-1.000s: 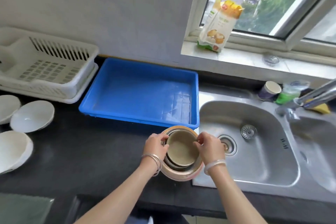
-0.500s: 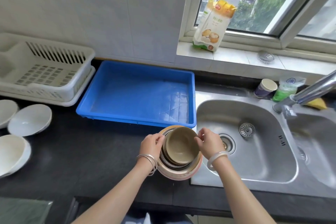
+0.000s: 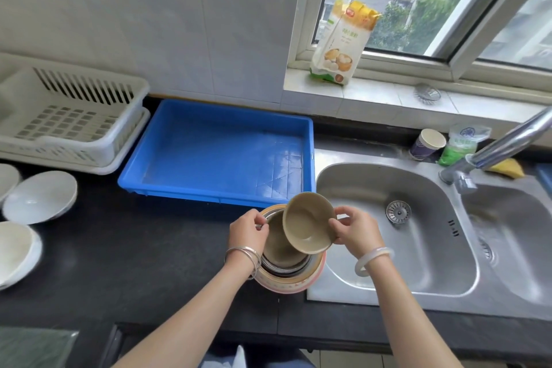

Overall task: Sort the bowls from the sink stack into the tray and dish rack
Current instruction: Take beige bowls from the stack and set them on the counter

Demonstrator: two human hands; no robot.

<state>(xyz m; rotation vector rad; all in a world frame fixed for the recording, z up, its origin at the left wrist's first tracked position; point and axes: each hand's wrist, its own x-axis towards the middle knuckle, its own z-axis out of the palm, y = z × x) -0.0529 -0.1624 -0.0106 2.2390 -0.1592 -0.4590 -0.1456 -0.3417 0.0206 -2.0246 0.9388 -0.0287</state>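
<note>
Pinching the tan bowl (image 3: 307, 222) by its rim, right hand (image 3: 357, 231) tilts it; left hand (image 3: 248, 230) fingers grip the stack (image 3: 286, 281). Bowl looks light, stiff, slick; rim grip suits.

Cut off by the left edge: white slatted plastic dish rack (image 3: 68, 116); two white ceramic bowls (image 3: 15, 251). Hidden inside the stack of nested bowls (image 3: 294, 276): lower bowls, showing as rims only, number not to be told; left rim covered by the left hand (image 3: 248, 233), top overlapped by the tilted tan round bowl (image 3: 307, 222), itself covered at its right rim by fingers of the right hand (image 3: 357, 233). Cut off by the right edge: second steel sink basin (image 3: 513, 242), spout of the chrome tap (image 3: 501, 143). Half hidden behind the tap: yellow sponge (image 3: 507, 167). Too small to read: print on the green-and-white plastic pouch (image 3: 463, 143). Cut off by the bottom edge: dark green mat (image 3: 33, 346).
</note>
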